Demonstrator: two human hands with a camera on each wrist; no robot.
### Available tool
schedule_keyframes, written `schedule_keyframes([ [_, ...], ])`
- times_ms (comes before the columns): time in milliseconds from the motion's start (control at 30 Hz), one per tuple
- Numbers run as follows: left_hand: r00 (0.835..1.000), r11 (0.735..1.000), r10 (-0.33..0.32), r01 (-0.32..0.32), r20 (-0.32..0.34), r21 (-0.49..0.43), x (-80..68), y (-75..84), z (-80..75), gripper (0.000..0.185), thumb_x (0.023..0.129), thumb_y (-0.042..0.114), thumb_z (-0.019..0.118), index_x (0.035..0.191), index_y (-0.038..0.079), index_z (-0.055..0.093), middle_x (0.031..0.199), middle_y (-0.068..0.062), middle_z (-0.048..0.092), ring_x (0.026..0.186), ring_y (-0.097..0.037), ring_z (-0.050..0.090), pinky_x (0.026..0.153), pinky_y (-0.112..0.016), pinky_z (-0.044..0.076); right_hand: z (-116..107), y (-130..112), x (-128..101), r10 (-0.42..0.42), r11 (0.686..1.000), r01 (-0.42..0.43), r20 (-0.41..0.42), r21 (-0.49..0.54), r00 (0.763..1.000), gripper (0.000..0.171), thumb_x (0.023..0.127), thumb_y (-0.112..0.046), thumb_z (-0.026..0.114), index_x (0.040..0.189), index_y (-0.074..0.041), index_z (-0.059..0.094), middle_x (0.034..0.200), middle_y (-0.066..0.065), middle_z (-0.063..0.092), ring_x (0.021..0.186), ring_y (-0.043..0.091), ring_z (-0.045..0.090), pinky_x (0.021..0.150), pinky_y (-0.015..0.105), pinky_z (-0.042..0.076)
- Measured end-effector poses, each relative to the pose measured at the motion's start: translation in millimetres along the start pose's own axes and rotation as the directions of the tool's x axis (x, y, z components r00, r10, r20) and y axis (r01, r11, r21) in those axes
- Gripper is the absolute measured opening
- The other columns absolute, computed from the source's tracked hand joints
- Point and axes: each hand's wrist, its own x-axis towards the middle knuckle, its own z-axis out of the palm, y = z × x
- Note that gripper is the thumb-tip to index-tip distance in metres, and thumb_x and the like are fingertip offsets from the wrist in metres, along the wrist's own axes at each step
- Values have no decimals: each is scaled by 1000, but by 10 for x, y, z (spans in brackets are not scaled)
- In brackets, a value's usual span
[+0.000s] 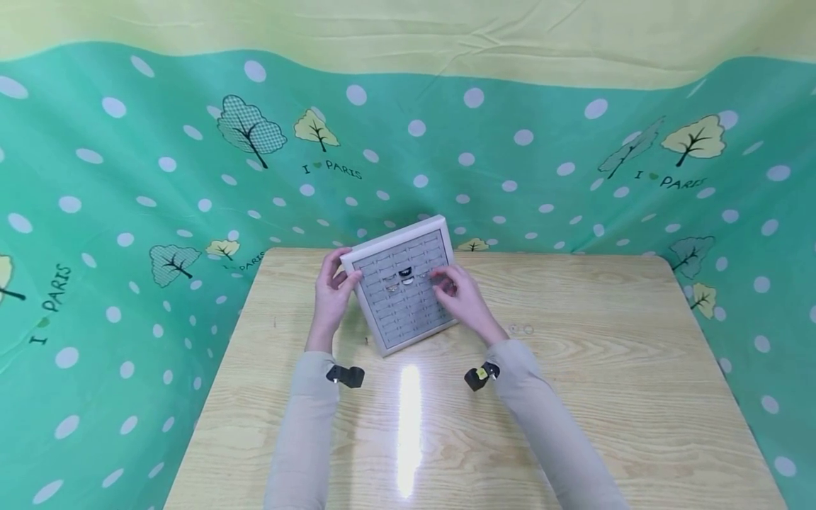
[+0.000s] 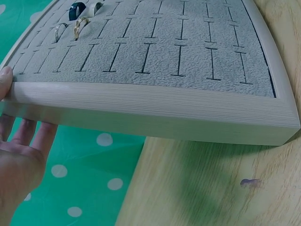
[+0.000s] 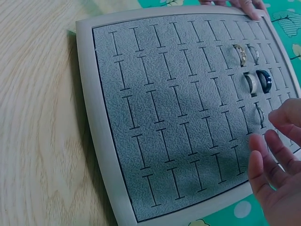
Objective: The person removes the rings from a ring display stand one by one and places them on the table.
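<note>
Right now my left hand [image 1: 333, 292] grips the far left corner of the ring tray [image 1: 408, 322], tilting it on the wooden table [image 1: 605, 397]. My right hand [image 1: 460, 297] hovers over its right side, fingers loosely spread, near the rings [image 3: 254, 70] slotted mid-tray.

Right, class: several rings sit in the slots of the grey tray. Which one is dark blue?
The dark blue ring, standing beside a silver ring; the others are silver or gold-toned, and it alone is dark.
</note>
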Motion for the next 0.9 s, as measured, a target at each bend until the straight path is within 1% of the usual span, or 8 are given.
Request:
schedule_keyframes([
  [200, 1000, 1000, 4, -3, 8, -3, 0, 0, 3, 49, 88, -11, 59, 134, 3, 46, 122, -11, 53, 97, -23, 61, 78, -28, 57, 58, 36, 76, 6, 1000, -5, -10, 27, 1000, 28, 84, 6, 63, 112, 4, 62, 106, 14, 60, 85, 23, 57, 70, 29, 51],
  [367, 1000, 1000, 5, -5, 9, 0, 2, 0, -4, 49, 89, -11, 59, 134, 3, 46, 121, -10, 53, 97, -24, 61, 77, -28, 57, 136, 59, 118, 17, 998, -15, -33, 61, 999, 27, 83, 8, 64, 109, 3, 64, 100, 14, 59, 81, 22, 56, 66, 24, 49],
  [500, 1000, 1000, 3, -3, 6, 2, 6, 2, -15, 49, 88, -11, 59, 134, 4, 46, 122, -11, 53, 97, -24, 61, 77, -28, 57, 213, 57, 136, 19, 996, -12, -77, 86, 997, 24, 81, 9, 64, 105, 4, 64, 97, 14, 56, 79, 22, 54, 66, 23, 49],
  [667, 1000, 1000, -4, 4, 7, 10, 8, 2, -17, 48, 89, -11, 59, 133, 3, 46, 122, -11, 53, 97, -24, 61, 77, -28, 56, 311, 63, 151, 33, 995, -17, -150, 102, 988, 20, 79, 10, 64, 98, 4, 63, 95, 13, 54, 77, 21, 53, 65, 22, 49],
  [800, 1000, 1000, -24, 24, 7, 14, 2, 2, -5, 48, 89, -9, 60, 133, 4, 46, 121, -10, 54, 98, -23, 61, 78, -30, 57, 365, 83, 162, 37, 996, -18, -212, 90, 977, 16, 79, 10, 65, 94, 3, 62, 93, 11, 52, 75, 19, 51, 63, 20, 48],
  [900, 999, 999, -44, 44, 7, 14, -5, 16, 3, 49, 89, -9, 59, 135, 3, 45, 122, -10, 54, 99, -23, 61, 81, -31, 57, 386, 100, 164, 27, 998, -11, -244, 70, 969, 14, 79, 10, 64, 91, 2, 61, 91, 10, 51, 74, 18, 51, 62, 20, 46],
])
